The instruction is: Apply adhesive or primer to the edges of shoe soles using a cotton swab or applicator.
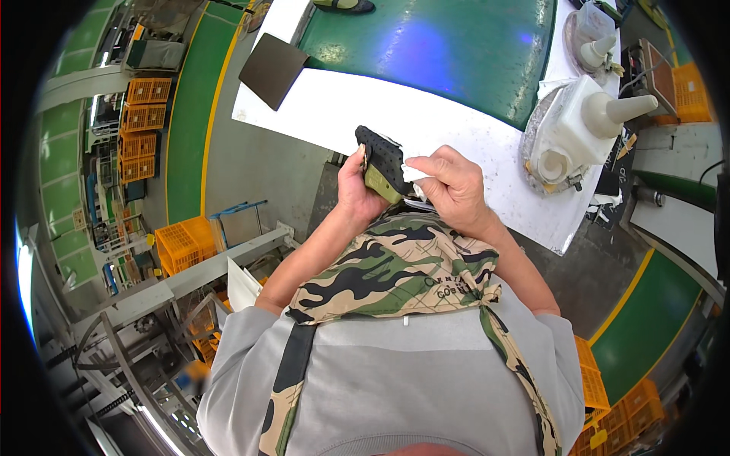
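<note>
At the near edge of a white table (494, 182), seen from above, a person in a grey shirt (426, 380) and a camouflage apron (395, 266) holds a small shoe (386, 163) between bare hands. The shoe is olive green along its side, with a black, dimpled sole turned up toward the viewer, and it is tilted, held in the hands by the table's near edge. The left hand (359, 190) is partly closed around it: the thumb presses along the sole's rim, while the fingers are mostly hidden behind, so how far they curl cannot be told. The right hand (460, 186) pinches a white wad (412, 173), perhaps cloth or paper, between thumb and forefinger, its other fingers folded in. The wad is right at the shoe's side; whether it touches cannot be told.

On the table's left part lies a dark brown square board (274, 71). Along the table's far side runs a glossy green surface (426, 45), lit by a blue glow. At the table's right end stands a white bottle (601, 114) with a long spout. Well left of the table are stacked orange crates (142, 118).
</note>
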Motion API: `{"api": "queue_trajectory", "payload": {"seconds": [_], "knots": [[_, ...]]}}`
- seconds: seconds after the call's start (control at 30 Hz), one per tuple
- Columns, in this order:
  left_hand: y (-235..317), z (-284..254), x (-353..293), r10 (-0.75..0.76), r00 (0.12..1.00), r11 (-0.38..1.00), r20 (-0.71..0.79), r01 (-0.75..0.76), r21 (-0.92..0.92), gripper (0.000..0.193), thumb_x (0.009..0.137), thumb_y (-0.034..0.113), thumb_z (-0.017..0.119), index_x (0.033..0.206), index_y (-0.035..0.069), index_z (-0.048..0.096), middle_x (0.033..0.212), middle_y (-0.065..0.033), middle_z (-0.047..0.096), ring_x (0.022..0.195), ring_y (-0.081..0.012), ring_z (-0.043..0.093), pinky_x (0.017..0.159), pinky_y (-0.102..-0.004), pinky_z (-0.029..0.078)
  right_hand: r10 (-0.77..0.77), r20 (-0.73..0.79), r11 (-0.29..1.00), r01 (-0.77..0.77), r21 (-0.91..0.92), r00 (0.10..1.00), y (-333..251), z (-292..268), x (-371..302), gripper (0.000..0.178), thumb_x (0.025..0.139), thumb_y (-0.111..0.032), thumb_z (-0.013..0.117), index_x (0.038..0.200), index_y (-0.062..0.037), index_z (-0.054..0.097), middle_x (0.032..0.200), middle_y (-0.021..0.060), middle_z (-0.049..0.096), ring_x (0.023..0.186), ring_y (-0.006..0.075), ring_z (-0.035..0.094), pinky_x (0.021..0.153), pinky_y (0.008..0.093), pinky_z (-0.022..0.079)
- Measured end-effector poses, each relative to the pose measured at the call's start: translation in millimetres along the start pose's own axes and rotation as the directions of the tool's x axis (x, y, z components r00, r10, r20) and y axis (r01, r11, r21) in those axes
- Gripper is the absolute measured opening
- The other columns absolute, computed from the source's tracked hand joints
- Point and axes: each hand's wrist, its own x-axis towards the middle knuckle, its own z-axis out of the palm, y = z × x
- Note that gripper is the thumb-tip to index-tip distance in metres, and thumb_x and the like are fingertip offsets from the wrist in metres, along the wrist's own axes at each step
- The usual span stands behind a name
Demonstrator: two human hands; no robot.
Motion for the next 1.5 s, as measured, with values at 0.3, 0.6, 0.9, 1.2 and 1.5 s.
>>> {"api": "queue_trajectory", "payload": {"seconds": [0.3,0.6,0.9,1.2,1.5], "knots": [[4.9,-12.2,-5.2,0.063,0.992,0.998,0.106,-0.064,0.008,0.048,0.093,0.038,0.056,0.125,0.003,0.054,0.121,-0.0156,0.063,0.113,-0.031,0.061,0.103,-0.0486,0.046,0.106,-0.097,0.988,-0.115,-0.102,0.99,-2.6,12.0,17.9,0.022,0.079,0.001,0.07,0.1,-0.0022,0.072,0.072,0.0094,0.057,0.058,0.0194,0.055,0.054,0.0313,0.044],[32.8,-34.5,15.6,0.281,0.954,0.928,0.104,-0.242,-0.283,0.068,0.089,0.043,0.058,0.135,-0.005,0.046,0.123,-0.0214,0.06,0.1,-0.0323,0.066,0.076,-0.0386,0.061,0.349,-0.119,0.916,-0.311,0.253,0.93,15.0,3.7,31.9,0.02,0.091,-0.003,0.064,0.109,0.0042,0.067,0.094,0.0053,0.068,0.081,0.0085,0.058,0.072,0.0222,0.046],[55.1,-38.6,2.5,0.277,0.926,0.874,0.256,-0.132,-0.468,0.069,0.085,0.044,0.065,0.13,-0.005,0.046,0.114,-0.0205,0.063,0.089,-0.0299,0.066,0.073,-0.0355,0.06,0.298,0.067,0.87,-0.3,0.392,0.952,0.8,33.2,37.9,0.02,0.093,-0.005,0.065,0.11,0.0034,0.059,0.094,0.004,0.065,0.081,0.0071,0.057,0.071,0.0219,0.046],[51.2,-50.6,-0.7,0.338,0.869,0.853,0.361,-0.122,-0.507,0.084,0.083,0.039,0.063,0.139,-0.015,0.032,0.117,-0.0241,0.057,0.101,-0.0311,0.065,0.079,-0.0336,0.06,0.222,0.231,0.876,-0.298,0.38,0.947,-3.6,62.2,48.7,0.021,0.092,-0.005,0.067,0.109,0.0031,0.06,0.09,0.0016,0.064,0.074,0.0043,0.054,0.064,0.0201,0.044],[40.2,-33.5,-8.3,0.436,0.892,0.814,0.122,-0.332,-0.477,0.059,0.089,0.043,0.055,0.131,0.002,0.055,0.123,-0.0242,0.061,0.109,-0.0323,0.063,0.093,-0.045,0.054,0.171,0.254,0.905,-0.253,0.341,0.952,-8.5,75.9,52.7,0.022,0.089,-0.006,0.07,0.107,0.0026,0.06,0.082,0.0008,0.064,0.068,0.0043,0.052,0.058,0.0216,0.043]]}}
